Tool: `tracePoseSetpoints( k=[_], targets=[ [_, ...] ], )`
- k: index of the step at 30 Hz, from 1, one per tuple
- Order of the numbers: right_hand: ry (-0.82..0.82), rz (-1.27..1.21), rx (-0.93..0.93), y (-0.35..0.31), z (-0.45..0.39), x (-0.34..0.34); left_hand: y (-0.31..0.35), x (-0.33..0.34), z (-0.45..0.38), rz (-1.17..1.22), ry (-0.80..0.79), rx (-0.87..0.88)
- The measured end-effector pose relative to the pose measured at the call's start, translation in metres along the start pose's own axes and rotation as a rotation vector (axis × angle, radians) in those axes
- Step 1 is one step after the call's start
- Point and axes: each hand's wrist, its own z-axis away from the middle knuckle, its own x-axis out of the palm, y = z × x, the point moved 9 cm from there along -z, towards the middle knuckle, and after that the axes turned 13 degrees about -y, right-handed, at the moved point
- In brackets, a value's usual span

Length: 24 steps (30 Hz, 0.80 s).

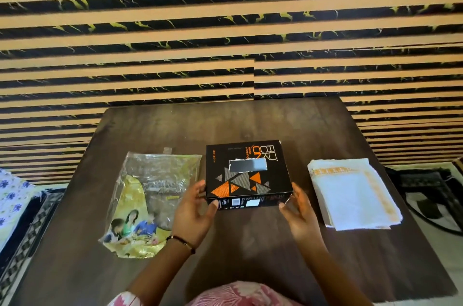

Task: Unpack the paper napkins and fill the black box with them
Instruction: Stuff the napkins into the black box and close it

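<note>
Black box (246, 173): I see it mid-worktop (225, 125), with a ragged grey patch on its top.
Left hand (194, 208): fingers (201, 186) and thumb grasp its near-left corner.
Right hand (299, 213): grasps the near-right corner.
Napkins (353, 195): stacked right of the box, apart.
Wrapper (150, 200): left of the box, seemingly empty.

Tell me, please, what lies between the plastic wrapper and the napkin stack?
In the head view, the black box stands between the plastic wrapper and the napkin stack; the left hand and right hand hold its near corners.
</note>
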Motion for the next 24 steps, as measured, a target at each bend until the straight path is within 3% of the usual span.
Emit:
tracePoseSetpoints(
  k=[4, 11, 19, 24],
  targets=[
    [-0.009, 0.031, -0.037, -0.008, 0.003, -0.002, 0.015, 0.004, -0.001, -0.298, -0.025, 0.088],
    [-0.032, 0.158, -0.038, -0.02, -0.009, 0.003, 0.041, 0.06, -0.024, -0.797, -0.318, 0.155],
    [-0.114, 0.153, -0.02, -0.001, -0.005, 0.008, 0.043, 0.042, -0.009, -0.709, -0.246, 0.201],
    [-0.047, 0.239, -0.05, -0.037, -0.03, -0.005, 0.067, 0.055, -0.027, -0.798, -0.246, 0.297]
  ],
)
